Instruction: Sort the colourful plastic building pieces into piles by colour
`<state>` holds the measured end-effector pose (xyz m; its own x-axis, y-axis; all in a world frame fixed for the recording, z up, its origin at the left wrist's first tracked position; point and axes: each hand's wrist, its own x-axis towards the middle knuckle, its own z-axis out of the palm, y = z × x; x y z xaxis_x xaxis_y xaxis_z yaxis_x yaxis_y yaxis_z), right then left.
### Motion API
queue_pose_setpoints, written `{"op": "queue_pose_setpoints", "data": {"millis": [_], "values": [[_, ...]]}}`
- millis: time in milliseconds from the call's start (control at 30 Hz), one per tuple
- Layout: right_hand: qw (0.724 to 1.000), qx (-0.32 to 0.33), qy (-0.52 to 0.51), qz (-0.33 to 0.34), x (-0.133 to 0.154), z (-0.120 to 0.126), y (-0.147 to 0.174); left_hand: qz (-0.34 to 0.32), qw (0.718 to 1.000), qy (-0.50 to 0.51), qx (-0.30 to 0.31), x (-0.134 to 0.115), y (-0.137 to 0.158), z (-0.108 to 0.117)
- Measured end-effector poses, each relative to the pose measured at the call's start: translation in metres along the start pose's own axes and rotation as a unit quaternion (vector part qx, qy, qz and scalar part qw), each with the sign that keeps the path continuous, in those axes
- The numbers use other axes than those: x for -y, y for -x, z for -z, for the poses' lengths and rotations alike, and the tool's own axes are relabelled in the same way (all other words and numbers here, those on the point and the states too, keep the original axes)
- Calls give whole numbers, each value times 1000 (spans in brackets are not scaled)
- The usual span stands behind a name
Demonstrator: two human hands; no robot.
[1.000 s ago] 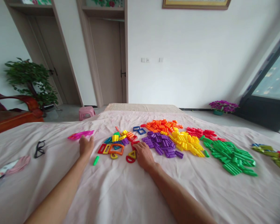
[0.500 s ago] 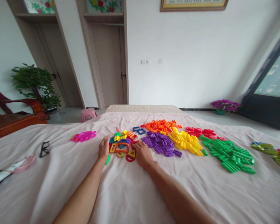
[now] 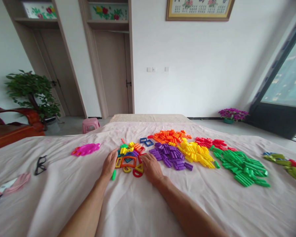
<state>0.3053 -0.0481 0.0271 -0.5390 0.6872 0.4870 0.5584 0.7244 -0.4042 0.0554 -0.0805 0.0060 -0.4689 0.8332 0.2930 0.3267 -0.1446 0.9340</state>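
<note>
A cluster of coloured plastic pieces lies on the cloth between my two hands. In it are an orange rectangular frame, a yellow triangular frame, a red half-round frame and small yellow tubes. My left hand rests along the cluster's left side, fingers stretched out; a green tube lies by it. On the right side, my right hand is palm down with slightly bent fingers touching the edge pieces. Its fingertips partly cover a red frame.
Right of the cluster lie piles of purple tubes, orange pieces, yellow tubes, red tubes and green tubes. Two blue frames lie behind it. Leftward are a magenta piece and black glasses.
The view has tilted up a little, so the scene sits lower in the picture. My right hand's fingers have shifted slightly at the cluster's edge; my left hand stays beside it.
</note>
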Motion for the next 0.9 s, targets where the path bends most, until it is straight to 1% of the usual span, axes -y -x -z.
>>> {"op": "queue_pose_setpoints", "data": {"millis": [100,167,233,300,367,433,533,567,633,733,900], "values": [[1000,-19,-1,4,1,0,-3,2,1000,7,-26,6,-5,1],[1000,-18,3,17,3,0,-11,9,999,28,-41,11,-9,0],[999,-6,17,36,6,0,-27,17,998,40,-51,14,-11,-1],[998,10,36,57,10,0,-48,23,998,30,-53,17,-13,-1],[994,36,56,83,11,-3,-71,27,998,17,-46,18,-14,0],[988,77,76,111,11,-7,-91,34,999,16,-37,19,-14,2],[976,139,106,127,9,-14,-110,51,998,6,-31,20,-15,4],[974,150,112,129,8,-17,-113,54,998,0,-31,20,-16,4],[972,151,116,136,4,-23,-115,54,998,-6,-33,19,-16,4],[975,129,106,145,-5,-33,-110,56,998,-11,-36,18,-17,1],[985,96,77,122,-15,-42,-99,56,997,-40,-39,19,-19,0]]}}
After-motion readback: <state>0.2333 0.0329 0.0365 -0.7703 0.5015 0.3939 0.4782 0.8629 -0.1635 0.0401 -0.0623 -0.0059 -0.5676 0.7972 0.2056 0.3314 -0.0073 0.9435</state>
